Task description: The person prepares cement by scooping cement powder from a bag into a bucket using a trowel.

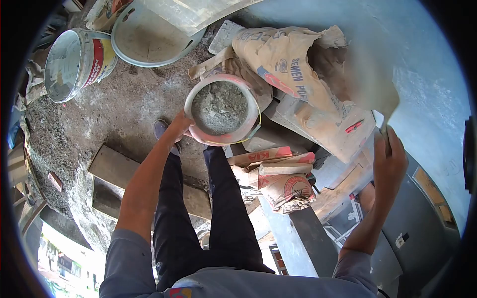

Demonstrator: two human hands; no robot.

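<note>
My left hand (182, 124) grips the lower-left rim of a round bucket (190, 102) that holds grey, lumpy cement-like material (219, 108). A yellow-green handle hangs along the bucket's right side. Out to the right, my right hand (390, 146) is closed round the handle of a flat trowel (382, 94), whose blade is smeared by motion. The blade is raised beside the torn mouth of an open paper cement sack (278, 54). Brown powder shows inside the sack.
A white paint pail (82, 64) and a wide basin (149, 37) stand at the upper left. Folded paper sacks (285, 181) lie below the bucket. A wooden trough (119, 171) is near my legs, and a red tool (354, 127) lies on a board at the right.
</note>
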